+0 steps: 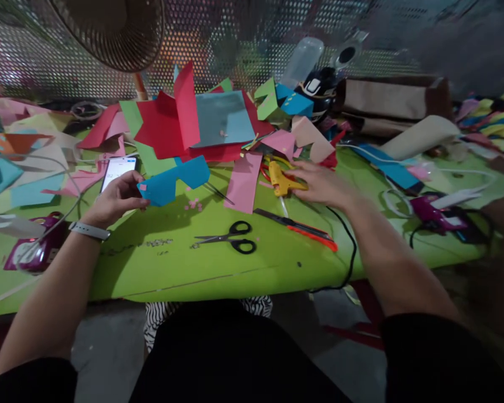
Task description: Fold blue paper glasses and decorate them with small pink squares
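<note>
Between the thumb and fingers of my left hand (120, 197), a blue paper cutout (168, 183) shaped like a pair of glasses is held above the table. A small pink piece shows on its left end. My right hand (319, 182) is closed around the handle of a yellow glue gun (281, 180), whose nozzle points toward the table. Some of its fingers are hidden behind the gun. Just below the gun lies a grey and orange cutter knife (302, 229). Black-handled scissors (231, 238) rest nearer the front, and small pink paper bits (194, 205) lie under the cutout.
Coloured paper sheets (163, 129) pile up along the back. A phone (120, 168) lies beyond my left hand. Purple devices sit at left (37, 243) and right (437, 212). A fan (113, 33) stands behind, and a black cord (353, 246) runs beneath my right forearm.
</note>
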The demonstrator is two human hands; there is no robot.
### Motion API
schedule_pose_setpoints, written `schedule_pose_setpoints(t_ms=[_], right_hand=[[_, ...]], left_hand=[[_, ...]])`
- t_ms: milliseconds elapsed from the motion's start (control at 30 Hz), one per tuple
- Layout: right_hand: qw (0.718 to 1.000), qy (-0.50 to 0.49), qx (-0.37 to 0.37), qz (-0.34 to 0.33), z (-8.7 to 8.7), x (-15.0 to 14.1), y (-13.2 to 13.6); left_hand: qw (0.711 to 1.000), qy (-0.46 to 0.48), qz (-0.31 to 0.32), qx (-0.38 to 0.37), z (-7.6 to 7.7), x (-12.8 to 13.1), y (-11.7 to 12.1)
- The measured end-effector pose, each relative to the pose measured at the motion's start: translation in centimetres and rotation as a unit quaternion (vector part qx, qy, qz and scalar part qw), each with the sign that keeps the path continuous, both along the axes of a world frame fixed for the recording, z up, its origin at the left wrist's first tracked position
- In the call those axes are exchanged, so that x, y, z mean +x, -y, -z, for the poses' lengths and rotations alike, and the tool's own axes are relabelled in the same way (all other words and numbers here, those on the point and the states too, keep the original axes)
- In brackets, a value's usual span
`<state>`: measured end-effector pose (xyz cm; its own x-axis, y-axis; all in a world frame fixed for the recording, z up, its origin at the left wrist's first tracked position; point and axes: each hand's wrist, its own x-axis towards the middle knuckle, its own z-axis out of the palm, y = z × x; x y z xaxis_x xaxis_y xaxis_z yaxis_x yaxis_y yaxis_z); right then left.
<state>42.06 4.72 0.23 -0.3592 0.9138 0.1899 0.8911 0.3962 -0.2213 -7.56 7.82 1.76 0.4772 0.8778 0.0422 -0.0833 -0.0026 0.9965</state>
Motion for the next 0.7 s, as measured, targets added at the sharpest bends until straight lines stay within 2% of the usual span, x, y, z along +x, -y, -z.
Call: schedule_pose_setpoints(t_ms=[67,100,200,233,367,500,600,700], right_hand=[[0.998,0.001,0.060,0.001,-1.4,-2.7,2.0],[0.997,-0.011,0.068,-0.022,-2.0,-4.3,3.2],[0.987,-0.059,0.006,-0.152,-3.3,-8.7,5.7],[0.986,-0.064,0.002,-0.151,-3.5,-9.8,6.0],[0.994,-0.043,0.000,-0.099,-3.3,-12.7,4.1],[0.999,0.020,-0.041,-0.007,-1.5,-15.5,1.1],[0.997,0.052,-0.052,0.002,0.2,-17.0,0.2],[0.998,0.019,-0.054,0.026,0.7,-17.0,0.1]], left_hand=[[1.000,0.012,-0.005,-0.005,-0.1,0.1,0.0],[1.000,0.018,-0.009,-0.010,-0.1,0.1,0.1],[0.999,0.035,-0.026,-0.023,-0.2,0.0,0.2],[0.998,0.037,-0.032,-0.025,-0.2,0.0,0.2],[0.998,0.036,-0.043,-0.030,-0.1,-0.2,0.3],[0.997,0.057,-0.043,-0.012,0.0,0.0,0.3],[0.997,0.065,-0.044,-0.003,0.1,0.2,0.3],[0.997,0.068,-0.042,-0.002,0.1,0.1,0.2]])
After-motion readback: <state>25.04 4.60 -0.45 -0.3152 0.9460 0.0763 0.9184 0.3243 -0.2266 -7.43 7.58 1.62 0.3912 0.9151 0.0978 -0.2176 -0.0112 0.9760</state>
